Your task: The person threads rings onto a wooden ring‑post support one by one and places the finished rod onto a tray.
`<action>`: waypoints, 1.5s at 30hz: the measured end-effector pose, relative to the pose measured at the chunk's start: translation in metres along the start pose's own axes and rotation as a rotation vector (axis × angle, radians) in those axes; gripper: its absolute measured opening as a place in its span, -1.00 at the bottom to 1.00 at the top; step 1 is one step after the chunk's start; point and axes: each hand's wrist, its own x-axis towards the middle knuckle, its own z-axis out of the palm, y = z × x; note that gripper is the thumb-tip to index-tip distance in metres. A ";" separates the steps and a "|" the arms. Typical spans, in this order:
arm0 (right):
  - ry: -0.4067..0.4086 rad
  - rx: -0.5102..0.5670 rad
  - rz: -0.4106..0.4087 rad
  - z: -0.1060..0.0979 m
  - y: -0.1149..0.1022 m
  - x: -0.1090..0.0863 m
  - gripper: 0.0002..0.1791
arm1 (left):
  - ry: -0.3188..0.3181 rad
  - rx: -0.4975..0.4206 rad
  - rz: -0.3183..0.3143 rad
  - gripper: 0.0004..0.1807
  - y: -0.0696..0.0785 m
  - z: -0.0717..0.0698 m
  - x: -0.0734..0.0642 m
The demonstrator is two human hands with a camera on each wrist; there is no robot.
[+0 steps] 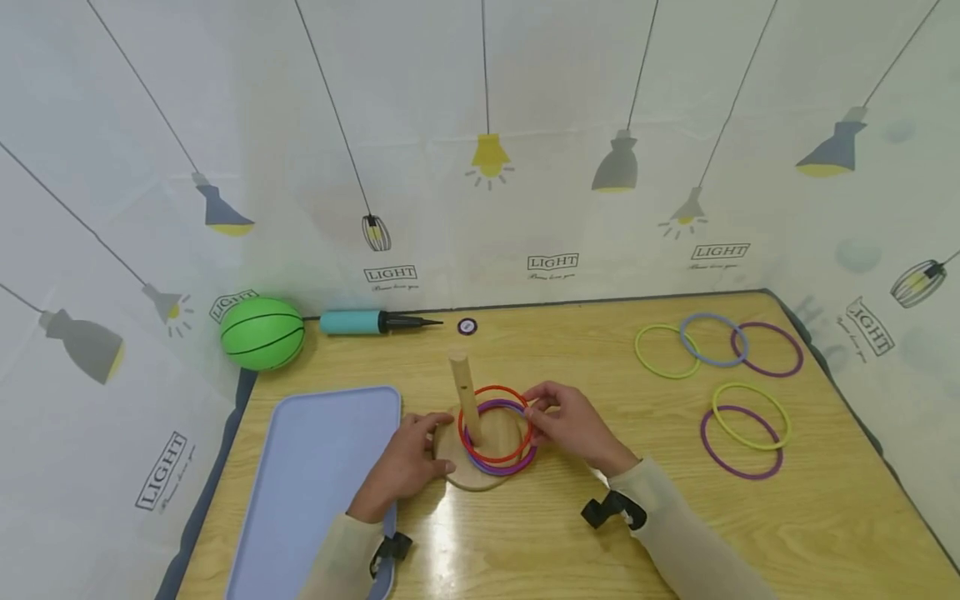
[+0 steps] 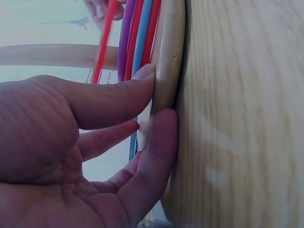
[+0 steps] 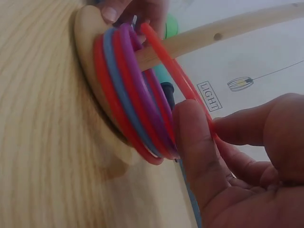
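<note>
A wooden post [image 1: 467, 396] rises from a round wooden base [image 1: 480, 482]. Around it at the bottom lies a stack of several rings, red, blue, red, with a purple ring [image 3: 145, 97] on top. Above the stack a red ring [image 1: 497, 388] encircles the post at a tilt, and my right hand [image 1: 573, 425] pinches its right side between thumb and fingers. On the opposite side my left hand [image 1: 408, 458] grips the base's edge, thumb on the upper face and a finger against the rim, as the left wrist view shows.
Loose rings lie at the right, among them a blue ring [image 1: 714, 315] and a yellow ring [image 1: 750, 387]. A blue tray [image 1: 322, 500] is at the left. Along the back are a green ball [image 1: 262, 333], a teal hand pump [image 1: 352, 322] and a small dark disc [image 1: 467, 326].
</note>
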 end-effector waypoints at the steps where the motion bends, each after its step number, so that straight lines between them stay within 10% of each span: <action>1: 0.002 -0.002 0.006 0.000 0.001 0.000 -0.71 | 0.001 -0.001 0.000 -0.24 0.000 0.000 0.000; 45: 0.100 -0.210 -0.009 -0.034 0.011 -0.012 -0.75 | -0.011 -0.006 -0.003 -0.25 -0.004 0.002 0.001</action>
